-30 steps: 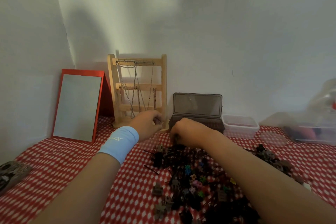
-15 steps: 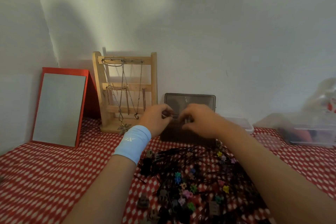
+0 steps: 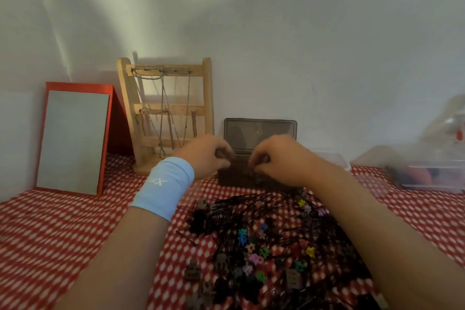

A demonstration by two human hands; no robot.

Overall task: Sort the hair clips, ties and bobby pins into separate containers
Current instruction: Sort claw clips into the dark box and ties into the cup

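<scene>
both hands hover over the small dark brown plastic box (image 3: 251, 178) with its lid (image 3: 260, 133) raised upright against the white wall, at the back of the worktop covered in a red-and-white dotted cloth (image 3: 63, 229). the left hand (image 3: 205, 156), with a light blue wristband (image 3: 163, 189) on its wrist, has its fingers curled in and pressed together at the box's left rim; something thin may be pinched between the fingertips, but it is too dark and small to tell. the right hand (image 3: 275, 158) is likewise curled, fingertips bunched together just above the box opening, close beside the left hand; whether it pinches anything cannot be told. the mixed heap of black bobby pins (image 3: 241, 209), small flower-shaped hair clips in many colours (image 3: 254, 254) and brown claw clips (image 3: 192, 270) lies on the cloth just nearer the camera than the box, between the two forearms and below both hands, not touched by either. a dark fluffy hair tie (image 3: 198, 221) sits at the heap's left edge. behind the right wrist, a clear plastic tub (image 3: 334, 161) shows just right of the brown box, and farther right a larger clear plastic container (image 3: 427, 173) stands blurred. left of the box a wooden ladder-shaped jewellery stand (image 3: 166, 113) with chains hung on it leans by the wall, and a red-framed standing mirror (image 3: 73, 138) stands left of it.
</scene>
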